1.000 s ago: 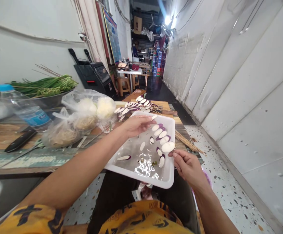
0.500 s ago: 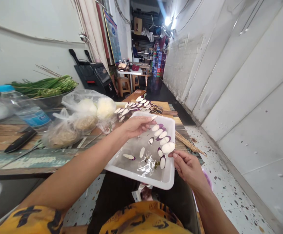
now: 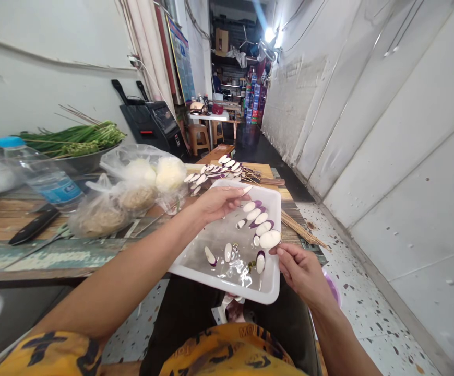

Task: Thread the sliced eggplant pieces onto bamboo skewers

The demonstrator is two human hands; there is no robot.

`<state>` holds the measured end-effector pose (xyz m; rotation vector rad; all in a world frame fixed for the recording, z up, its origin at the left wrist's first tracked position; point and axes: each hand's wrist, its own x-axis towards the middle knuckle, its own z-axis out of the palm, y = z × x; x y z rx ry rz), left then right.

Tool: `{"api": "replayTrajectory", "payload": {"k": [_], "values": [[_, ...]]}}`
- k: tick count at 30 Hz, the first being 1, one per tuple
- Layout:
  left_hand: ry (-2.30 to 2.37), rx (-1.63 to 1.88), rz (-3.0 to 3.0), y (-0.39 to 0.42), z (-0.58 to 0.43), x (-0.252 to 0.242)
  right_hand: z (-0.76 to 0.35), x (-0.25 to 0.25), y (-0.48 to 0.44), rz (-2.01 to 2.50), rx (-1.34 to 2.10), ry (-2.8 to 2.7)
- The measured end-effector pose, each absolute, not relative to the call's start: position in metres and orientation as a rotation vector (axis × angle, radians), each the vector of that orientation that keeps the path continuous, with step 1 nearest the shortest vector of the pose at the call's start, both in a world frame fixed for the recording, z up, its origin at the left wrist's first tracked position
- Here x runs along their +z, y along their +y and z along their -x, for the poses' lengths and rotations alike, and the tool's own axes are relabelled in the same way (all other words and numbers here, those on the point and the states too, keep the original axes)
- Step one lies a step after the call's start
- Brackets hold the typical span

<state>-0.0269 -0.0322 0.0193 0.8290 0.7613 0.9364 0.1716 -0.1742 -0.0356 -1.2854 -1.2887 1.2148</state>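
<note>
A white plastic tub [image 3: 227, 286] holds water with loose purple-skinned eggplant slices [image 3: 210, 256] floating in it. Over its right side runs a slanting row of overlapping eggplant slices on a skewer [image 3: 264, 227]. My right hand [image 3: 299, 266] is closed at the lower end of this row, fingertips pinching the skewer beside the largest slice; the stick itself is mostly hidden. Above the tub's far side, my left hand [image 3: 223, 202] is closed on a single eggplant slice [image 3: 246, 190], whose pale edge shows over the fingers, near the row's upper end.
Behind the tub lie finished eggplant skewers [image 3: 227, 168] on a board. Bare bamboo sticks [image 3: 303, 228] are at the tub's right. Leftward on the wooden table are bagged vegetables [image 3: 139, 180], a black-handled knife [image 3: 33, 227], a water bottle [image 3: 55, 183] and a bowl of greens [image 3: 82, 143].
Loose slices have drifted and turned in the water; the one at the lower left now lies more upright. Both hands and the skewered row have hardly moved.
</note>
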Motion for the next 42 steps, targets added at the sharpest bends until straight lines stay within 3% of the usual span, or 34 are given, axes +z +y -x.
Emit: {"api": "replayTrajectory", "payload": {"k": [29, 42], "values": [[0.823, 0.908, -1.177, -0.039, 0.03, 0.009, -0.167, -0.032, -0.176, 1.292, 1.199, -1.286], [1.107, 1.202, -1.105, -0.032, 0.031, 0.01, -0.177, -0.019, -0.162, 1.312, 0.911, -1.553]]}}
